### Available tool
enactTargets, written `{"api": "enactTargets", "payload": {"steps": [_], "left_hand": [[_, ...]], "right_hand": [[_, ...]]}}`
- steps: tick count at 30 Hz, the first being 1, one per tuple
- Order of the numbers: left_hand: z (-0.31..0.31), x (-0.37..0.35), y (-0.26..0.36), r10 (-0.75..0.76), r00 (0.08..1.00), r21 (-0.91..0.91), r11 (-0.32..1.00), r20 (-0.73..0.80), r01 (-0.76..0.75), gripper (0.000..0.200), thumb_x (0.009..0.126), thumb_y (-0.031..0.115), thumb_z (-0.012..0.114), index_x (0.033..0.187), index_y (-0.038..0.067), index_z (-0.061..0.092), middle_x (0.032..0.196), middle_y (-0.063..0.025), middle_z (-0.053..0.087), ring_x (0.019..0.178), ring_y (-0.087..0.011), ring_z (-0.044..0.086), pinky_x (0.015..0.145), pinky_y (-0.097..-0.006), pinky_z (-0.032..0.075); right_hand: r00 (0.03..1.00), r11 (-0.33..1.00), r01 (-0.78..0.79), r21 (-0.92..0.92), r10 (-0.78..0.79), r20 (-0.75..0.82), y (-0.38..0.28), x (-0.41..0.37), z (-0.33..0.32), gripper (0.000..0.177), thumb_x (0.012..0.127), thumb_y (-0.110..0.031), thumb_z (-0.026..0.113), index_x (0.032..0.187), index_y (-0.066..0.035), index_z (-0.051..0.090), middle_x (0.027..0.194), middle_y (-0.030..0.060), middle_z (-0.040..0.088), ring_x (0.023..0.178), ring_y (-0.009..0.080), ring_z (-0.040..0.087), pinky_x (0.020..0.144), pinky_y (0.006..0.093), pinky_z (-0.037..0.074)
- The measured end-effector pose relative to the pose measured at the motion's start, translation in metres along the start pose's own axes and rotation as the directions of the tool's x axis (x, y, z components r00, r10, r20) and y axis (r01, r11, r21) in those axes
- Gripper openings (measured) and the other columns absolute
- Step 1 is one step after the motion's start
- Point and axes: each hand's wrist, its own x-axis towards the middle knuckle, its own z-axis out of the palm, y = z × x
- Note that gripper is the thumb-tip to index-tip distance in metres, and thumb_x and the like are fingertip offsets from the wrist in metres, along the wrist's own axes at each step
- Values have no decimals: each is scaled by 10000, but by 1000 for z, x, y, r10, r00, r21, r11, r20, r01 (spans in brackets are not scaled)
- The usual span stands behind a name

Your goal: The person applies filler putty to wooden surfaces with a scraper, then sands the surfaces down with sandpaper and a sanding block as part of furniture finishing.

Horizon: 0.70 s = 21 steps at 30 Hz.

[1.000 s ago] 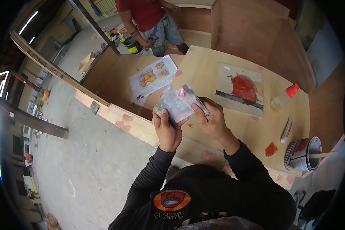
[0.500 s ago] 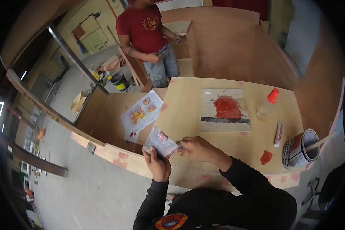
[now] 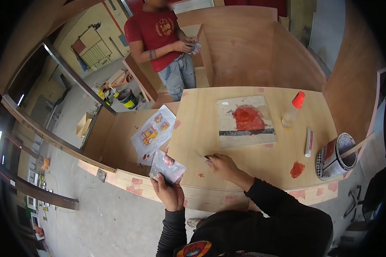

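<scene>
My left hand [image 3: 169,191] grips a flat grey plate [image 3: 166,168] with a reddish smear near its upper edge, over the table's front left edge. To its right, above the wooden tabletop [image 3: 197,118], my right hand [image 3: 222,166] is closed round a small thin tool, perhaps a putty knife [image 3: 205,157]; its blade is blurred. A small red spot [image 3: 201,175] marks the wood below that hand. Farther back lies a pale board [image 3: 227,139] with a dark strip and a mound of red paste [image 3: 248,118].
A clear bottle with a red cap [image 3: 298,100], a tube [image 3: 309,142], a red patch [image 3: 297,169] and a can with a stick [image 3: 330,165] are at the right. Printed drawings [image 3: 148,147] lie left. A person in a red shirt [image 3: 156,34] stands behind the table.
My right hand has moved away from the plate, which shifted slightly left and down with my left hand. The other person's hands have come together around something greyish.
</scene>
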Motion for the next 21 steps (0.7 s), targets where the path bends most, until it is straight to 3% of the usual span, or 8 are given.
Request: {"api": "enactTargets", "payload": {"steps": [6, 11, 15, 21], "left_hand": [[8, -6, 2, -15, 1000, -2, 1000, -14, 15, 287, 1030, 186, 491, 1295, 94, 428, 1243, -102, 556, 1055, -231, 624, 772, -417, 629], [9, -10, 3, 3, 1000, -4, 1000, -4, -3, 301, 1032, 184, 486, 1311, 93, 419, 1250, -101, 552, 1053, -230, 625, 770, -413, 625], [9, -12, 6, 37, 999, 4, 999, -8, -37, 308, 1038, 179, 466, 1328, 90, 409, 1261, -99, 545, 1060, -228, 622, 773, -412, 619], [1, -10, 9, 72, 997, 15, 997, -12, -72, 311, 1040, 174, 452, 1336, 91, 405, 1265, -99, 541, 1079, -228, 613, 784, -414, 616]], "right_hand": [[999, 998, -35, -50, 36, 30, -3, 3, -4, 228, 947, -245, 582, 1024, -45, 660, 850, 168, 653, 813, 355, 656, 698, 458, 527], [990, 991, -103, -89, 111, 83, -9, 2, -1, 256, 937, -261, 595, 1082, -61, 661, 954, 166, 669, 878, 369, 658, 751, 473, 531], [993, 990, -106, -96, 111, 42, -9, 2, 0, 236, 934, -265, 603, 1043, -65, 665, 909, 150, 658, 857, 340, 662, 728, 460, 536], [996, 992, -59, -112, 67, 64, -4, 4, -4, 243, 914, -228, 627, 1096, -73, 671, 936, 142, 658, 942, 329, 650, 775, 457, 528]]}}
